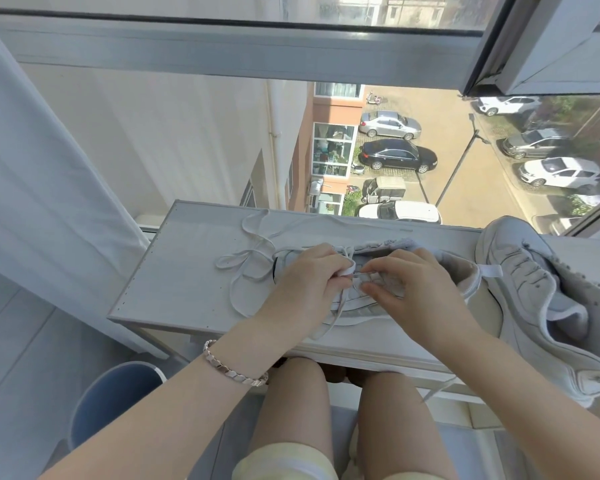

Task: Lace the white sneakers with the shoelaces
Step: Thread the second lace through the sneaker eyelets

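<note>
While my left hand (305,282) pinches the shoelace (347,270) end, the sneaker (361,311) lies longways across the tabletop (174,271) — toe left, heel right — with the fingers (387,267) of my right hand (409,289) pinching its lace holes (383,281) just beside that end.

I am at home, in a flat high up. I sit by a big glass window with a grey metal frame (222,53). Far below I see a yard where a black car (397,154) is parked among others, next to an orange building (303,147). A long white cloth curtain (42,188) hangs on my left. A small white wooden table (174,282) stands against the glass. A round blue plastic bin (97,403) sits on the pale floor tiles (11,341). A white leather sneaker (534,292) lies by the window.
</note>
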Available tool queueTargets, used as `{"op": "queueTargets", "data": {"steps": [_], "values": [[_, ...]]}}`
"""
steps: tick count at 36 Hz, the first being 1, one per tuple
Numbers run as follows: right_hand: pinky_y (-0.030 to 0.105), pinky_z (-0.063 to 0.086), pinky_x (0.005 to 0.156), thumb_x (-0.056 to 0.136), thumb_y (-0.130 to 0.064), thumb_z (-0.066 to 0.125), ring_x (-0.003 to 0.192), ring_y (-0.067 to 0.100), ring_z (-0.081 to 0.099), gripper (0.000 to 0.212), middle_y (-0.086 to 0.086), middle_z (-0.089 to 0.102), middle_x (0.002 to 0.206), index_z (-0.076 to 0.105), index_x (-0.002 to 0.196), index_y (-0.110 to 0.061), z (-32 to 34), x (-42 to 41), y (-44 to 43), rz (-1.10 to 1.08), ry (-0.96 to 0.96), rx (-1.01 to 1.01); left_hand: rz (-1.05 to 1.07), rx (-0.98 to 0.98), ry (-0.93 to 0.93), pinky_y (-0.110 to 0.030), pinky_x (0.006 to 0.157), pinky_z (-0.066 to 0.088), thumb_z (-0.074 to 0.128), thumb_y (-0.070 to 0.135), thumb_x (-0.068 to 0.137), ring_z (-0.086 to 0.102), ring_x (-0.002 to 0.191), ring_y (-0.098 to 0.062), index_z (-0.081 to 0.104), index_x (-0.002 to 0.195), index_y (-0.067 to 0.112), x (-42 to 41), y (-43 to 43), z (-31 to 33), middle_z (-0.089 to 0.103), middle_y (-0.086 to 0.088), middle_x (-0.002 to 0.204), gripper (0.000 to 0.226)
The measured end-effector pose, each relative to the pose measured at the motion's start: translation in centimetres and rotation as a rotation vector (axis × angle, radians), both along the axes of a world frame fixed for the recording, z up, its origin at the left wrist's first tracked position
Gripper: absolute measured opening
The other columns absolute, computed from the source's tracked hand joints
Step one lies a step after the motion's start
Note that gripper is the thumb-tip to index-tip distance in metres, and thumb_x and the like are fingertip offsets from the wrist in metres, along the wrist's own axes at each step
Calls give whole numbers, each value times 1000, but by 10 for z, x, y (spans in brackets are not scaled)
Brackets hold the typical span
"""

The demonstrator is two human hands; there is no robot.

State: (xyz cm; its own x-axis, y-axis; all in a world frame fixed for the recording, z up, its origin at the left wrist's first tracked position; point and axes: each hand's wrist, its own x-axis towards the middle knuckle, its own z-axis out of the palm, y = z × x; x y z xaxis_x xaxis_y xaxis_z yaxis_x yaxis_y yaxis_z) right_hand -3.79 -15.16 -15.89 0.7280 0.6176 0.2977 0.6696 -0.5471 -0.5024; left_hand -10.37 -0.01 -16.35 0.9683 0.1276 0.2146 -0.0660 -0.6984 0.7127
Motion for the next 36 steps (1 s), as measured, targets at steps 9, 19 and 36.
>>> {"op": "queueTargets", "data": {"steps": [9, 19, 36], "values": [[42, 44, 73, 77, -19, 75, 88, 26, 53, 16, -2, 66, 83, 74, 93, -16, 1, 2, 2, 5, -3, -22, 99, -104, -163, -16, 55, 41, 80, 10, 67, 53, 64, -8, 63, 63, 1, 2, -5, -7, 53, 9, 56, 20], [42, 46, 73, 77, -24, 75, 88, 24, 53, 18, -3, 68, 83, 72, 95, -22, 6, -1, 1, 4, -5, -40, 206, -124, -128, -34, 65, 50, 72, 16, 79, 56, 65, -15, 64, 76, 4, -5, -14, -5, 61, -3, 68, 14], [20, 47, 76, 96, -15, 47, 83, 12, 63, 17, -4, 69, 86, 60, 85, -15, 48, -12, 10, -104, 335, 276, 241, -189, 7, -1, 96, 18, 74, 45, 72, 27, 116, 4, 39, 132, 19, -5, -28, -13, 34, 17, 122, 74]]}}
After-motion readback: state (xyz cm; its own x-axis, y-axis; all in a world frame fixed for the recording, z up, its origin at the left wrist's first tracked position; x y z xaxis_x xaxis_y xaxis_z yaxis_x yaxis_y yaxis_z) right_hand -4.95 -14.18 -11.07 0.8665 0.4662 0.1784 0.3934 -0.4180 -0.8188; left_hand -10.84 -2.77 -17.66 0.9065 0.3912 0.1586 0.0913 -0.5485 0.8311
